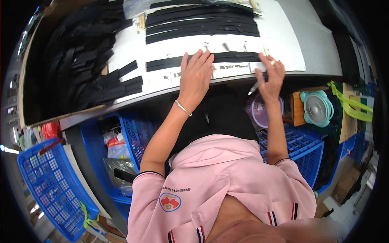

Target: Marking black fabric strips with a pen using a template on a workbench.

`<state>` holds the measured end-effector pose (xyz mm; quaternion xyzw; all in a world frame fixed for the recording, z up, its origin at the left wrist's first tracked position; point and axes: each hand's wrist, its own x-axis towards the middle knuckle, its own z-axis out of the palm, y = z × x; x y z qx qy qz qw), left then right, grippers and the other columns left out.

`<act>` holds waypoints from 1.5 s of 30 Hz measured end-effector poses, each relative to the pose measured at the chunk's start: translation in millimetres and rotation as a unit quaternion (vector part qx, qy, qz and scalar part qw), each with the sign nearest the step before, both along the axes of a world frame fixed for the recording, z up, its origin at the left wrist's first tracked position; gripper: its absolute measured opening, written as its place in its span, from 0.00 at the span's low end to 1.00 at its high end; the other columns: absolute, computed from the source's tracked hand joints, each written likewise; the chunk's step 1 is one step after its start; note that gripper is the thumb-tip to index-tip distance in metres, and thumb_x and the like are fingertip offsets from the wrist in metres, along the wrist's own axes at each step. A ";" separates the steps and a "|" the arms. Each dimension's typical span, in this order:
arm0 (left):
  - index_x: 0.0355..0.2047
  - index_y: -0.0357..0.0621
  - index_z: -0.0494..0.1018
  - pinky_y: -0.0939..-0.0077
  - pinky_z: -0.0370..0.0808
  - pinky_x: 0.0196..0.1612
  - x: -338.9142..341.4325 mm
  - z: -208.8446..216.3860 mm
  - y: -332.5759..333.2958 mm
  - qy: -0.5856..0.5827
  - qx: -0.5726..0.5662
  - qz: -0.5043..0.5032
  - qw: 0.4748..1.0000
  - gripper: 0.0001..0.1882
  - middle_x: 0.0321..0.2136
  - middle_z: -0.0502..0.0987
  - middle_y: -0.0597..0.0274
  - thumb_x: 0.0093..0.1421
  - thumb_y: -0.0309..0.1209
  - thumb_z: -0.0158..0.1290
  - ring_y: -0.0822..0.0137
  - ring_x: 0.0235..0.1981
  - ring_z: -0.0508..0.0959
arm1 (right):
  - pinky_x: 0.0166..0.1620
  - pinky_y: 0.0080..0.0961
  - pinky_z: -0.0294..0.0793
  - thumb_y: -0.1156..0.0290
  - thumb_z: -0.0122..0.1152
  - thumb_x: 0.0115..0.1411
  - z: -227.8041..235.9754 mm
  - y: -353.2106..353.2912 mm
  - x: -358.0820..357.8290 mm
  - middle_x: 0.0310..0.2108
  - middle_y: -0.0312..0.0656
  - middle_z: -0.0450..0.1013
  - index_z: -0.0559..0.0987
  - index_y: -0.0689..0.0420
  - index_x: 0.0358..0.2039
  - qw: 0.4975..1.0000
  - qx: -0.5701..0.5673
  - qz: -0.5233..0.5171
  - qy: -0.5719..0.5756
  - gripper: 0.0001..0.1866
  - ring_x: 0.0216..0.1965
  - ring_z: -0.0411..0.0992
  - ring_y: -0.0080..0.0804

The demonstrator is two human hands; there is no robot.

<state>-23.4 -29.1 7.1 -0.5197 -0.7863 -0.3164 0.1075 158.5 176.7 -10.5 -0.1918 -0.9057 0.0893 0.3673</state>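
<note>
My left hand [195, 77] lies flat, fingers stretched, across a narrow black fabric strip [237, 57] on a white board [283, 48]. At the strip's right end is my right hand [271, 75], its thumb and fingers bent. A thin silvery pointed tool [253, 88] sticks out below that hand and seems held in it; its exact kind is too small to tell. Beyond the strip, several more black strips [202, 26] lie side by side on the board. Small dark marks and bits dot the white surface near my fingers.
On the left a cardboard box [25, 77] holds a heap of black strips [81, 52]. Below the table edge are blue plastic baskets [54, 182], a purple basket [259, 111] and a small turquoise fan [317, 108]. A yellow-green ribbon [350, 103] hangs at the right.
</note>
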 end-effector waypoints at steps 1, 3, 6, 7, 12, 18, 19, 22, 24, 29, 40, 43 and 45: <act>0.53 0.38 0.77 0.43 0.57 0.70 0.1 -0.2 -7.1 0.008 -0.014 0.005 1.000 0.18 0.56 0.77 0.57 0.64 0.29 0.59 0.54 0.61 0.72 | 0.69 0.44 0.57 0.70 0.72 0.56 -0.8 7.3 5.0 0.54 0.36 0.78 0.80 0.50 0.58 1.000 0.013 -0.005 -0.003 0.27 0.59 0.72 0.35; 0.55 0.39 0.76 0.40 0.54 0.70 1.1 -0.3 -21.4 0.006 -0.027 0.025 0.999 0.19 0.58 0.76 0.56 0.65 0.31 0.58 0.54 0.63 0.71 | 0.69 0.42 0.58 0.70 0.72 0.56 -3.1 10.1 6.0 0.53 0.35 0.79 0.81 0.51 0.58 1.000 0.018 0.005 0.007 0.27 0.57 0.73 0.34; 0.58 0.39 0.75 0.35 0.48 0.71 0.4 1.6 -43.9 0.003 -0.043 0.068 0.997 0.22 0.60 0.75 0.55 0.65 0.35 0.59 0.54 0.66 0.69 | 0.69 0.43 0.58 0.70 0.71 0.57 -8.7 11.5 4.6 0.53 0.34 0.79 0.81 0.52 0.57 1.000 0.017 0.021 0.007 0.25 0.57 0.73 0.34; 0.59 0.39 0.74 0.34 0.45 0.71 -1.9 1.1 -51.6 0.002 -0.049 0.091 0.995 0.24 0.61 0.74 0.54 0.65 0.36 0.59 0.55 0.67 0.68 | 0.69 0.43 0.58 0.70 0.71 0.58 -10.9 11.8 4.8 0.54 0.34 0.79 0.80 0.53 0.57 0.999 0.018 0.023 0.016 0.24 0.57 0.73 0.34; 0.67 0.46 0.68 0.40 0.40 0.73 -12.0 -2.2 -91.1 -0.027 -0.088 0.165 0.982 0.33 0.68 0.68 0.57 0.64 0.41 0.61 0.58 0.72 0.62 | 0.70 0.44 0.58 0.69 0.68 0.62 -11.5 12.1 6.7 0.55 0.34 0.79 0.80 0.54 0.57 1.000 0.009 0.020 0.020 0.22 0.58 0.72 0.34; 0.67 0.48 0.69 0.39 0.40 0.72 -6.2 -6.6 -97.4 -0.029 -0.069 0.174 0.982 0.35 0.67 0.68 0.59 0.62 0.45 0.63 0.51 0.73 0.59 | 0.69 0.38 0.61 0.72 0.64 0.66 6.5 -4.4 0.7 0.56 0.39 0.77 0.79 0.57 0.56 0.994 -0.103 -0.027 -0.014 0.18 0.58 0.73 0.38; 0.66 0.48 0.70 0.38 0.41 0.72 -6.0 -6.1 -96.6 -0.022 -0.066 0.174 0.982 0.35 0.66 0.70 0.58 0.62 0.47 0.63 0.49 0.73 0.59 | 0.69 0.38 0.61 0.72 0.64 0.66 10.2 -8.1 -4.2 0.56 0.39 0.77 0.79 0.57 0.56 0.995 -0.099 -0.025 -0.017 0.18 0.58 0.73 0.38; 0.66 0.49 0.70 0.39 0.41 0.72 -5.2 -5.8 -97.6 -0.018 -0.059 0.181 0.981 0.35 0.66 0.70 0.58 0.62 0.48 0.62 0.49 0.73 0.58 | 0.64 0.33 0.69 0.70 0.54 0.73 28.8 -32.8 -31.3 0.52 0.47 0.80 0.74 0.59 0.58 0.962 -0.248 0.054 0.100 0.15 0.55 0.76 0.32; 0.65 0.49 0.71 0.40 0.41 0.72 -6.0 -8.7 -97.4 -0.025 -0.054 0.183 0.981 0.35 0.66 0.70 0.58 0.62 0.49 0.63 0.50 0.73 0.59 | 0.53 0.25 0.74 0.66 0.52 0.75 48.6 -59.8 -55.8 0.43 0.43 0.83 0.76 0.59 0.59 0.923 -0.363 0.075 0.098 0.17 0.45 0.77 0.25; 0.64 0.50 0.71 0.41 0.43 0.72 -6.0 -10.6 -97.1 -0.036 -0.037 0.189 0.981 0.34 0.66 0.69 0.59 0.61 0.49 0.63 0.50 0.72 0.60 | 0.31 0.16 0.71 0.67 0.57 0.72 64.8 -113.2 -114.5 0.34 0.36 0.81 0.85 0.59 0.47 0.853 -0.492 0.171 0.033 0.13 0.31 0.73 0.16; 0.66 0.43 0.68 0.40 0.46 0.71 -5.7 -10.3 -95.4 -0.035 -0.023 0.191 0.981 0.39 0.66 0.68 0.57 0.58 0.48 0.64 0.52 0.71 0.61 | 0.30 0.22 0.76 0.71 0.61 0.67 22.7 -136.7 -173.0 0.38 0.40 0.83 0.83 0.68 0.34 0.891 -0.376 0.253 -0.017 0.12 0.26 0.80 0.27; 0.66 0.42 0.67 0.40 0.46 0.70 -6.3 -11.6 -95.4 -0.035 -0.026 0.192 0.980 0.40 0.67 0.68 0.57 0.58 0.48 0.65 0.52 0.71 0.61 | 0.29 0.22 0.75 0.71 0.62 0.66 20.2 -136.5 -173.9 0.38 0.39 0.83 0.84 0.68 0.34 0.895 -0.364 0.258 -0.024 0.11 0.25 0.79 0.28; 0.66 0.42 0.67 0.40 0.46 0.70 -6.5 -11.8 -95.1 -0.036 -0.028 0.192 0.980 0.41 0.67 0.68 0.57 0.58 0.48 0.65 0.52 0.71 0.61 | 0.29 0.22 0.75 0.71 0.62 0.66 19.0 -135.5 -174.2 0.37 0.38 0.83 0.84 0.68 0.33 0.906 -0.336 0.256 -0.032 0.11 0.25 0.79 0.27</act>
